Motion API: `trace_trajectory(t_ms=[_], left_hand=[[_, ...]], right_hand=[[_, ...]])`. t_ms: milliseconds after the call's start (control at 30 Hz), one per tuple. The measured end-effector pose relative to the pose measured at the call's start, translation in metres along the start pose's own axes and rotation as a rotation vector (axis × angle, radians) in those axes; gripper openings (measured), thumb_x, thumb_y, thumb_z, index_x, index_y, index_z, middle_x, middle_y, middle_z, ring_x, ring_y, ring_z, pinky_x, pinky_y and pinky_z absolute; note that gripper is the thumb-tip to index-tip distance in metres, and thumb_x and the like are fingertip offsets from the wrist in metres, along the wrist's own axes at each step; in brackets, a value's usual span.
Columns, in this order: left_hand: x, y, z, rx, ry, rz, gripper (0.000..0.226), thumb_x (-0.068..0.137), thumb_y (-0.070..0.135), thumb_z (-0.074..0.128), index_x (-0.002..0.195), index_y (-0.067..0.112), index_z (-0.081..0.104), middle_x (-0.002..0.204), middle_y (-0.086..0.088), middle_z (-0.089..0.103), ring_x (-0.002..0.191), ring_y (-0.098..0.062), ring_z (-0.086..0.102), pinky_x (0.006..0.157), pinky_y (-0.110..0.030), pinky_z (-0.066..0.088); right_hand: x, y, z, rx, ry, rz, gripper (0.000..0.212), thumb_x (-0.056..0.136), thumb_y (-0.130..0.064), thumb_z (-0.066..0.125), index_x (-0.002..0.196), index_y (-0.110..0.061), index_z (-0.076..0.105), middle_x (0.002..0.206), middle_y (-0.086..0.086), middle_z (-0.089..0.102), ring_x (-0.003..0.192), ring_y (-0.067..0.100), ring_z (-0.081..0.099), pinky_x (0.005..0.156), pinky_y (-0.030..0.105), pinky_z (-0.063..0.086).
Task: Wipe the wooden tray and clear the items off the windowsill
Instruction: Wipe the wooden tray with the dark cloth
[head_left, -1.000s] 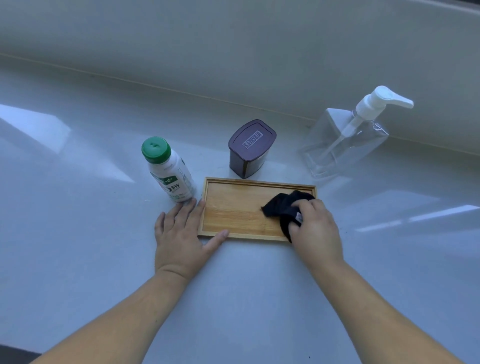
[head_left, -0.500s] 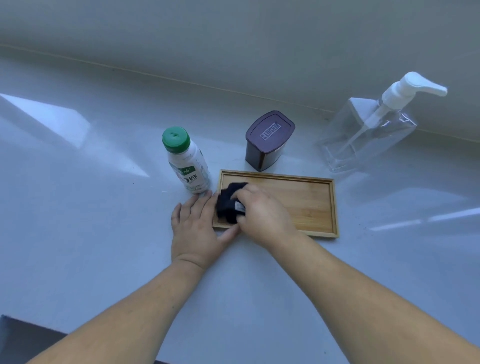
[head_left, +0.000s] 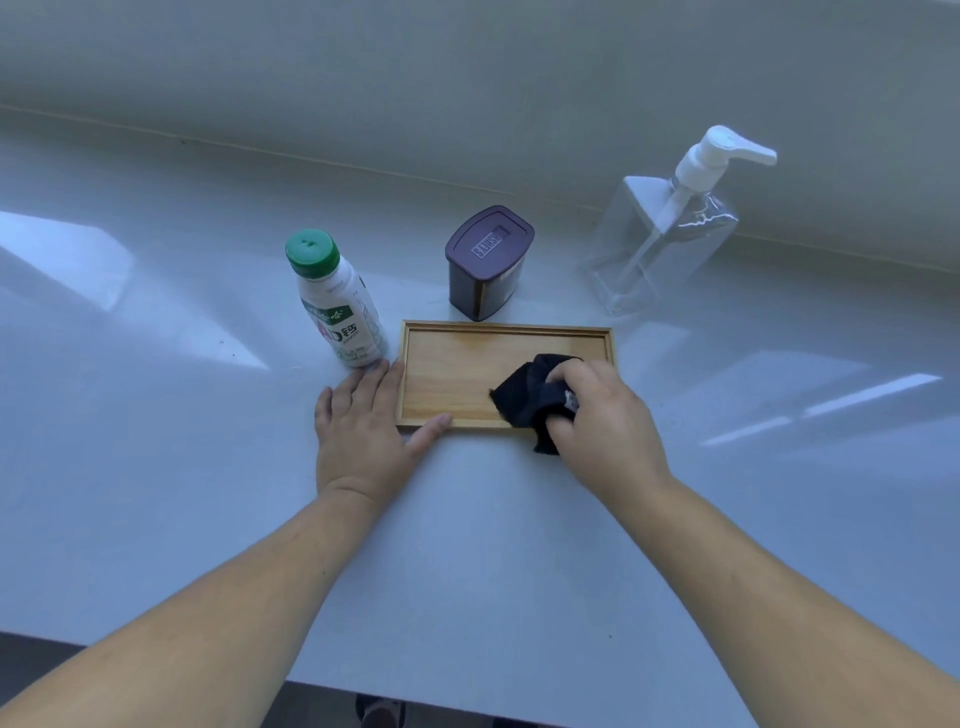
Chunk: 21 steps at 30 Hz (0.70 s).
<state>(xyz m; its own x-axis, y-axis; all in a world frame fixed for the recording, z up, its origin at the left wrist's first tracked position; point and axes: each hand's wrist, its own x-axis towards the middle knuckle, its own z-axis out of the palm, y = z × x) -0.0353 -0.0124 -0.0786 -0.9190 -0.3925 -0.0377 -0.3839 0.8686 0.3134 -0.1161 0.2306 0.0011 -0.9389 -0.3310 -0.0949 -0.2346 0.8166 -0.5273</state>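
Observation:
A shallow wooden tray (head_left: 457, 371) lies flat on the pale windowsill (head_left: 156, 467). My right hand (head_left: 602, 421) presses a crumpled black cloth (head_left: 530, 397) onto the tray's right end; part of the cloth hangs over the near rim. My left hand (head_left: 363, 431) lies flat on the sill at the tray's left near corner, fingers spread, thumb against the front rim. A white bottle with a green cap (head_left: 335, 301) stands just left of the tray. Behind the tray stand a dark purple lidded container (head_left: 485, 262) and a clear pump dispenser (head_left: 670, 223).
The wall (head_left: 467, 78) rises right behind the items. The sill's front edge (head_left: 467, 706) runs near the bottom of the view, with a foot showing below it. Bright sun patches lie on the sill to the left and right.
My right hand has swept the black cloth from the tray's left end back to its right end. My left hand has stayed at the left corner.

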Motion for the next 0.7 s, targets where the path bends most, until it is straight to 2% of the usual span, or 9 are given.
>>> trace_trajectory(t_ms=[100,200,267,333,400,500,600,700], left_hand=[[-0.002,-0.002,-0.008,-0.016,-0.048,0.026,0.097,0.086,0.086,0.028,0.158,0.022,0.04,0.163,-0.003,0.043,0.152,-0.026,0.031,0.126,-0.051,0.014],[-0.011,-0.005,-0.023,-0.013,-0.056,0.064,0.091,0.089,0.08,0.033,0.157,0.02,0.043,0.161,-0.008,0.046,0.149,-0.028,0.036,0.124,-0.052,0.023],[-0.022,-0.003,-0.033,-0.022,-0.035,0.102,0.081,0.092,0.074,0.041,0.151,0.019,0.051,0.158,-0.008,0.05,0.146,-0.029,0.041,0.123,-0.051,0.027],[-0.036,-0.001,-0.038,-0.045,-0.032,0.166,0.07,0.091,0.067,0.046,0.141,0.019,0.062,0.151,-0.007,0.057,0.139,-0.03,0.047,0.119,-0.049,0.033],[-0.053,0.001,-0.037,-0.06,-0.065,0.227,0.064,0.09,0.062,0.048,0.133,0.019,0.068,0.146,-0.006,0.062,0.134,-0.03,0.052,0.114,-0.047,0.038],[-0.072,0.003,-0.032,-0.079,-0.133,0.215,0.063,0.089,0.06,0.048,0.129,0.017,0.07,0.144,-0.007,0.063,0.132,-0.031,0.054,0.112,-0.049,0.043],[-0.079,0.003,-0.029,-0.15,-0.157,0.126,0.052,0.094,0.05,0.06,0.134,0.017,0.067,0.147,-0.005,0.059,0.136,-0.029,0.049,0.115,-0.045,0.039],[-0.067,0.005,-0.034,-0.317,-0.127,0.021,0.045,0.094,0.04,0.067,0.134,0.021,0.064,0.146,0.0,0.058,0.135,-0.025,0.047,0.111,-0.037,0.038]], right_hand=[[-0.051,-0.016,-0.014,0.036,0.044,-0.102,0.033,0.076,-0.01,0.065,0.102,-0.029,0.06,0.102,-0.008,0.056,0.083,0.018,0.052,0.068,0.03,0.041],[-0.096,-0.025,-0.021,0.076,0.041,-0.131,0.034,0.073,-0.015,0.06,0.103,-0.03,0.06,0.1,-0.012,0.055,0.081,0.013,0.052,0.068,0.023,0.04],[-0.122,-0.028,-0.017,0.092,-0.002,-0.125,0.036,0.071,-0.02,0.057,0.104,-0.033,0.059,0.1,-0.017,0.051,0.081,0.007,0.049,0.069,0.013,0.036],[-0.142,-0.028,-0.004,0.097,-0.057,-0.125,0.038,0.071,-0.022,0.058,0.106,-0.036,0.057,0.101,-0.02,0.05,0.083,0.006,0.05,0.069,0.01,0.035],[-0.152,-0.022,0.015,0.061,-0.096,-0.12,0.041,0.072,-0.017,0.063,0.109,-0.034,0.058,0.104,-0.014,0.055,0.087,0.012,0.055,0.07,0.015,0.039],[-0.15,-0.014,0.04,-0.105,-0.204,-0.076,0.044,0.082,-0.013,0.066,0.124,-0.026,0.062,0.115,-0.003,0.058,0.097,0.025,0.057,0.081,0.034,0.05],[-0.143,-0.015,0.051,-0.223,-0.349,-0.12,0.049,0.088,-0.036,0.06,0.137,-0.031,0.054,0.121,-0.004,0.052,0.101,0.024,0.052,0.089,0.037,0.048],[-0.125,-0.016,0.029,-0.073,-0.453,0.027,0.063,0.075,-0.069,0.055,0.134,-0.051,0.046,0.113,-0.021,0.051,0.102,0.009,0.055,0.078,0.031,0.049]])
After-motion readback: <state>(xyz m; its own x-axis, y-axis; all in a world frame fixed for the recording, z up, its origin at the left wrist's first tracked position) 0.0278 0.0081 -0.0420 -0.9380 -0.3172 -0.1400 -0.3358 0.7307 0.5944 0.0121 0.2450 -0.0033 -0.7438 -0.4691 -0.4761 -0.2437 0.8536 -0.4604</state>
